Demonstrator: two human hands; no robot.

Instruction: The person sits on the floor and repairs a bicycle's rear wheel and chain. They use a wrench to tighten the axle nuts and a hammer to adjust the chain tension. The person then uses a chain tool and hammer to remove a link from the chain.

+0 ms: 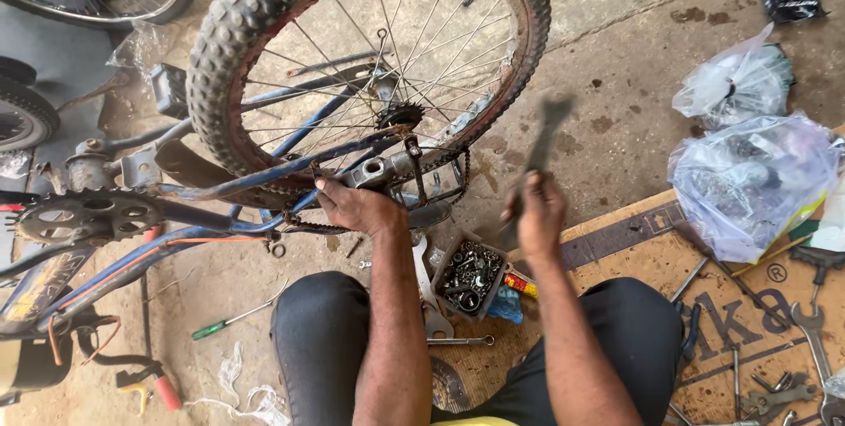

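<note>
A blue bicycle lies upturned before me, its rear wheel (pixel 370 56) with a knobby tyre raised. My left hand (pixel 356 206) grips the blue frame tube beside the rear axle and the sprocket (pixel 400 115). My right hand (pixel 537 215) is shut on a dark open-ended spanner (pixel 541 140), which is blurred and points up just right of the tyre. The chain (pixel 440 188) hangs below the axle. My knees in dark trousers fill the bottom of the view.
A small box of nuts and bolts (pixel 469 275) and a flat spanner (pixel 427 290) lie between my knees. A green-handled screwdriver (pixel 238 313) is on the concrete. Plastic bags (pixel 757 179) and several wrenches (pixel 814 338) sit on cardboard at right. The chainring (pixel 84 217) is at left.
</note>
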